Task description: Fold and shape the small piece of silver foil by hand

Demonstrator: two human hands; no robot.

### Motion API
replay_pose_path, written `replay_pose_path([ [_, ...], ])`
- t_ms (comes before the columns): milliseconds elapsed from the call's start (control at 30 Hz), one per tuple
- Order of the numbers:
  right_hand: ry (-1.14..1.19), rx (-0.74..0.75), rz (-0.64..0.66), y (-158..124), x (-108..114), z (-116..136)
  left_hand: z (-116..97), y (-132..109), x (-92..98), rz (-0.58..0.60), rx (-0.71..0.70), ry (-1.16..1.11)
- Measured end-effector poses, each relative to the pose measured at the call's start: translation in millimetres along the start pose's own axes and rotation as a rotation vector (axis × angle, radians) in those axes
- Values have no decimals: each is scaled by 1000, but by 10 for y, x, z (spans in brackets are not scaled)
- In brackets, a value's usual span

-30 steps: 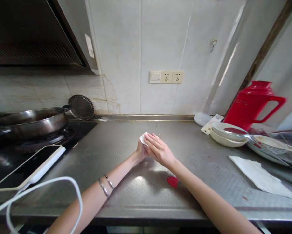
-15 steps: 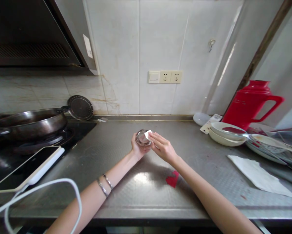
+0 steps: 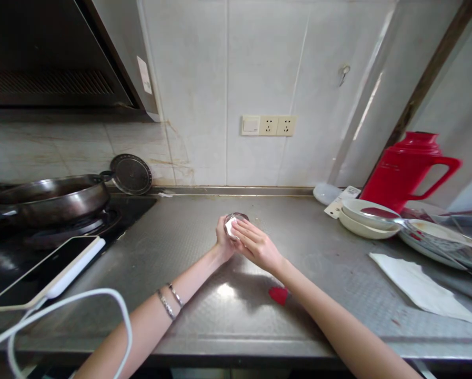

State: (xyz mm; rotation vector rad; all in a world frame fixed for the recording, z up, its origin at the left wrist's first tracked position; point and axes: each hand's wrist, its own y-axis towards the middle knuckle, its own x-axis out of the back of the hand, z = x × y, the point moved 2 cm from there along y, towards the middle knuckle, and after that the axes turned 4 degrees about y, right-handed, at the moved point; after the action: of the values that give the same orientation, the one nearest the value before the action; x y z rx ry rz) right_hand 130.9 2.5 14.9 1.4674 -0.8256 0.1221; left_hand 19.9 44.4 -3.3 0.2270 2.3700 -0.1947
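Note:
My left hand (image 3: 223, 241) is wrapped round the side of a small round glass dish (image 3: 238, 216), holding it above the steel counter (image 3: 188, 226). A folded white tissue (image 3: 230, 227) lies against the dish, under the fingers of my right hand (image 3: 260, 246). Those fingers are held close together and press the tissue onto the glass. Both hands meet at the dish, hiding most of it. A small red patch (image 3: 277, 296) shows on the counter beside my right forearm.
A steel pan (image 3: 58, 195) sits on the stove at left, with a phone (image 3: 42, 271) and white cable in front. At right are stacked white bowls (image 3: 368, 223), a red thermos (image 3: 403, 171), plates with utensils and a white paper towel (image 3: 421, 289).
My right hand has moved left and slightly down with the tissue, covering more of the dish. The dish has tipped or turned somewhat, so less of its inside shows.

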Motion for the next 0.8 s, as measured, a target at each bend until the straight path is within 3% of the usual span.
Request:
replay_pose_path([
  [200, 111, -162, -65, -56, 60, -200, -23, -22, -28, 37, 70, 101],
  [267, 181, -327, -135, -71, 69, -270, -57, -12, -18, 71, 102, 97],
  [433, 364, -915, -424, -122, 94, -476, -136, 72, 92, 114, 187, 184],
  [533, 574, -1038, -561, -149, 79, -594, -165, 131, 160, 119, 194, 270],
  [633, 652, -1059, -587, -186, 63, -689, -205, 147, 163, 145, 72, 429],
  [800, 477, -1057, -508, -243, 88, -753, -246, 126, 94, 136, -239, 877],
])
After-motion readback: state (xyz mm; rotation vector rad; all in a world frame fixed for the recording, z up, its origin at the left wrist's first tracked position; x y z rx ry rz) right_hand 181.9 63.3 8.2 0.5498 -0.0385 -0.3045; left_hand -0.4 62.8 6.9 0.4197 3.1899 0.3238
